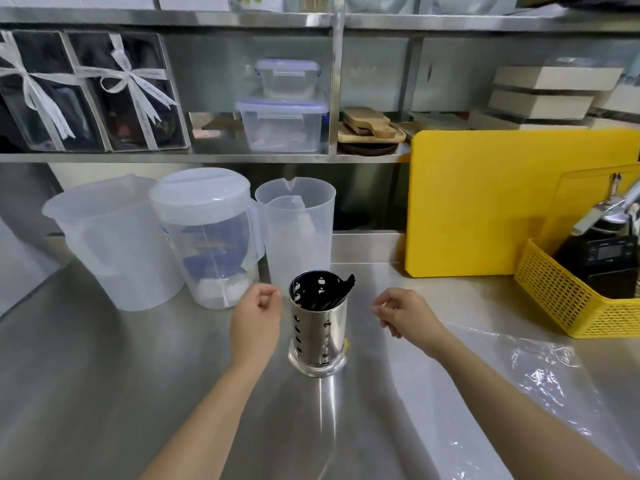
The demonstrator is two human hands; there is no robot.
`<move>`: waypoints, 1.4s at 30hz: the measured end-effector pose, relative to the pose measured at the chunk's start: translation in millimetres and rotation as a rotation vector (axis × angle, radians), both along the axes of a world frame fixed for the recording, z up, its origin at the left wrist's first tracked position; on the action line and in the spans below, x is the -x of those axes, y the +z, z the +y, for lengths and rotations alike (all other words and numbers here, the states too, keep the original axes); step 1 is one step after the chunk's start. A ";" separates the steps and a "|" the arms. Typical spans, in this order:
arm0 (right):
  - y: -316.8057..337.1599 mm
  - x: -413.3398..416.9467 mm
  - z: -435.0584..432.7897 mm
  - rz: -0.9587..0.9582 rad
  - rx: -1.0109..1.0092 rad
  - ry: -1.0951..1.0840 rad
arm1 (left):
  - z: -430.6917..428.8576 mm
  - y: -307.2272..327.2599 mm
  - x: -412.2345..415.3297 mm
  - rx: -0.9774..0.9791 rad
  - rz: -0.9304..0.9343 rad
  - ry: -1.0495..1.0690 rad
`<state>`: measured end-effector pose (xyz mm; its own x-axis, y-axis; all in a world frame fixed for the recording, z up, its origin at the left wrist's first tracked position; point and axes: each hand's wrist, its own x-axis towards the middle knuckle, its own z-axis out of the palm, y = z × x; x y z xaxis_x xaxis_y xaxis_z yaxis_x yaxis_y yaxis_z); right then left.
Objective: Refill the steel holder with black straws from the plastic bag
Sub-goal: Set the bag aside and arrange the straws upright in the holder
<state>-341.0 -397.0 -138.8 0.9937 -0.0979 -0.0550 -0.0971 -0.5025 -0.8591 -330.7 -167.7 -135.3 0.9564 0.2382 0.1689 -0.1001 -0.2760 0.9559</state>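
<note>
Fingers [266,299] of both hands are curling loosely, gripping nothing, flanking the perforated cylindrical steel holder [318,332] of black straws [332,294]; a careless nudge risks tipping it.

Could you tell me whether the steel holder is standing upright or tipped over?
Upright: the steel holder stands on its round base on the counter, open mouth up, with black straws inside.

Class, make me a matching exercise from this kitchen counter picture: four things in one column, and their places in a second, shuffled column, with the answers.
1. steel holder
2. yellow basket
3. plastic bag
4. lidded pitcher

A. flat on the counter, near right
B. between the left hand and right hand
C. between two open jugs
D. far right edge

Pairs: 1-B, 2-D, 3-A, 4-C
</note>
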 end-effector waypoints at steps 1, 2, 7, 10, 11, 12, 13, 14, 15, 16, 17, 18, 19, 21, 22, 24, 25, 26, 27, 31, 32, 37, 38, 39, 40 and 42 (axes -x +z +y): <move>0.7 -2.7 4.6 -0.001 -0.039 -0.009 | 2.0 2.0 -8.4 -0.018 -0.007 0.006; 1.7 -5.5 8.9 -0.008 -0.084 -0.013 | 3.2 4.9 -16.1 -0.043 -0.016 0.003; 4.0 -18.8 18.4 -0.047 -0.244 -0.011 | 2.9 17.7 -39.8 -0.138 -0.048 -0.144; 4.0 -23.6 16.9 -0.055 -0.316 0.017 | -0.9 18.8 -47.3 -0.160 -0.052 -0.231; 4.1 -24.5 16.0 -0.061 -0.337 0.039 | -3.0 19.3 -49.0 -0.162 -0.050 -0.265; 4.4 -25.3 15.6 -0.067 -0.354 0.064 | -5.4 20.1 -50.4 -0.159 -0.051 -0.303; 4.5 -25.8 15.5 -0.073 -0.364 0.088 | -7.9 21.4 -51.3 -0.157 -0.053 -0.345; 4.7 -26.0 16.0 -0.078 -0.369 0.107 | -10.5 22.6 -52.7 -0.164 -0.056 -0.385; 4.5 -26.5 16.7 -0.083 -0.371 0.121 | -12.9 24.1 -53.9 -0.181 -0.063 -0.420; 4.1 -27.0 17.4 -0.085 -0.372 0.127 | -15.5 25.8 -55.4 -0.201 -0.073 -0.446; 3.7 -27.8 18.0 -0.088 -0.372 0.129 | -17.8 26.8 -57.4 -0.217 -0.080 -0.466; 3.1 -28.5 18.3 -0.090 -0.375 0.126 | -20.0 27.8 -59.6 -0.230 -0.086 -0.483; 2.3 -29.8 18.5 -0.092 -0.384 0.122 | -22.2 28.2 -62.5 -0.240 -0.087 -0.495; 0.4 -32.5 18.0 -0.097 -0.427 0.108 | -26.0 28.7 -68.8 -0.256 -0.073 -0.509; -0.8 -34.2 17.5 -0.099 -0.454 0.100 | -27.7 28.6 -71.9 -0.263 -0.062 -0.512; -4.0 -37.3 16.0 -0.100 -0.497 0.080 | -30.4 28.4 -77.9 -0.288 -0.046 -0.528; -5.6 -38.9 14.9 -0.102 -0.513 0.070 | -31.6 28.4 -80.8 -0.310 -0.038 -0.545; -7.1 -40.3 13.6 -0.107 -0.530 0.062 | -32.7 28.9 -83.3 -0.337 -0.025 -0.569; -8.3 -41.9 11.9 -0.114 -0.547 0.058 | -34.0 29.3 -85.7 -0.363 -0.008 -0.599; -9.3 -46.2 5.5 -0.125 -0.564 0.068 | -38.5 31.4 -93.2 -0.457 0.019 -0.735; -9.2 -46.8 4.6 -0.113 -0.564 0.083 | -39.2 31.6 -93.9 -0.461 0.023 -0.770; -9.5 -51.0 9.3 -0.070 -0.505 0.135 | -41.2 29.7 -90.8 -0.386 0.125 -0.915; -9.9 -52.7 11.8 -0.080 -0.491 0.120 | -41.5 28.2 -91.0 -0.389 0.125 -0.916; -10.4 -54.8 14.1 -0.096 -0.481 0.101 | -41.9 27.0 -91.5 -0.391 0.119 -0.909; -10.7 -57.3 16.5 -0.113 -0.474 0.082 | -42.0 26.3 -91.9 -0.388 0.110 -0.898; -10.3 -62.7 20.2 -0.138 -0.469 0.052 | -41.7 26.5 -93.7 -0.361 0.102 -0.868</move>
<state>-278.3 -376.8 -149.1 0.9977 -0.0440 0.0512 0.0485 -0.0599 -0.9970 -237.0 -209.4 -108.8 0.7892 -0.6141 -0.0010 -0.3301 -0.4256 0.8425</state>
